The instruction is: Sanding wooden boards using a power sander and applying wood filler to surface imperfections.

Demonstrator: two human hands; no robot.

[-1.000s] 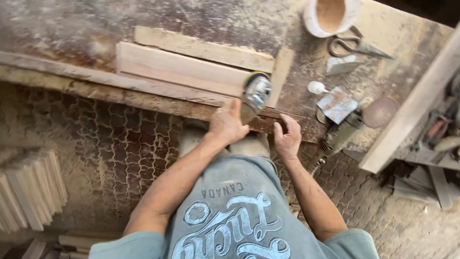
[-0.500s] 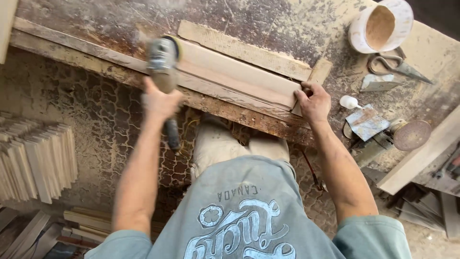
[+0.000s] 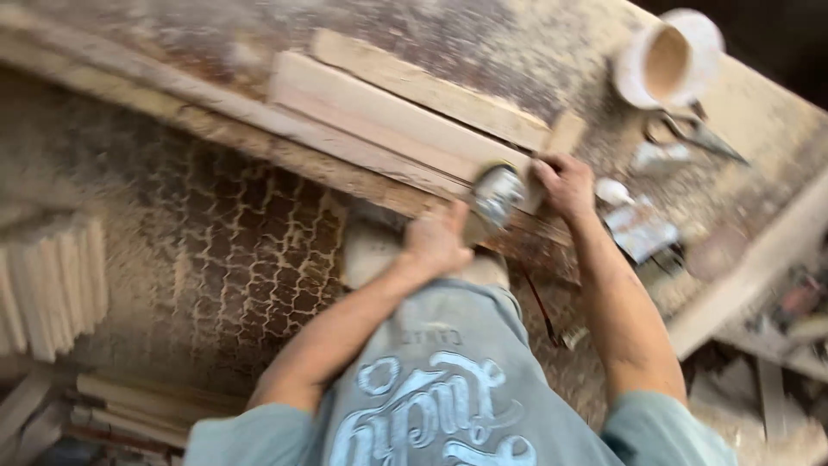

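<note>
Left hand [image 3: 435, 242] gripped the sander [image 3: 498, 195] against the plank [image 3: 388, 121]; right hand [image 3: 565, 183] fingers clamped the plank's end, steadying it

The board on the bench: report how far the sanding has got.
Done, by the look of it: the pale board shows a clean, light face along most of its length. In hand: the left hand holds the sander at the board's right end, while the right hand steadies that end. Left: the picture is too blurred to judge remaining rough patches; stacked strips stand on the floor.
</note>
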